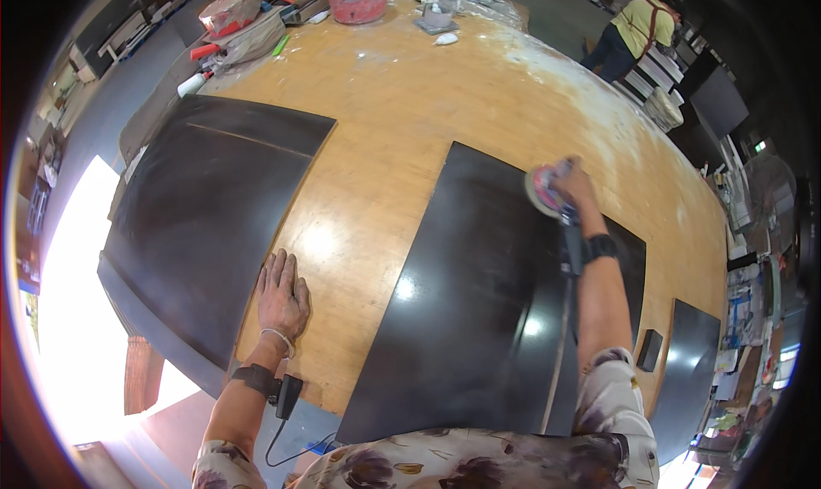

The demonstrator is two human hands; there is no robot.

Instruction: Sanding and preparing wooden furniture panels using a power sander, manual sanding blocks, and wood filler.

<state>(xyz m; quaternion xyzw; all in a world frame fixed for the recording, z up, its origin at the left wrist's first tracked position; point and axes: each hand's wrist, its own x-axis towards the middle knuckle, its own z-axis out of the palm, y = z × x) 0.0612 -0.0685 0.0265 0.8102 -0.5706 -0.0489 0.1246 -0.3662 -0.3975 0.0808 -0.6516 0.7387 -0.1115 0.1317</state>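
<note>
My right hand grips a round orbital sander with a pinkish-red top. The sander sits at the far right edge of a dark, glossy panel in front of me; a dark handle or hose section runs back from it along my forearm. My left hand is open, its fingers stretched out flat on the wooden tabletop. Its fingertips lie beside the right edge of a second dark panel, which has a thin pale line across its far end. Motion slightly blurs the right hand and sander.
A third dark panel lies at the right, with a small black block beside it. Red tubs, a grey cup and a white bottle stand along the far edge. Another person bends over at the back right.
</note>
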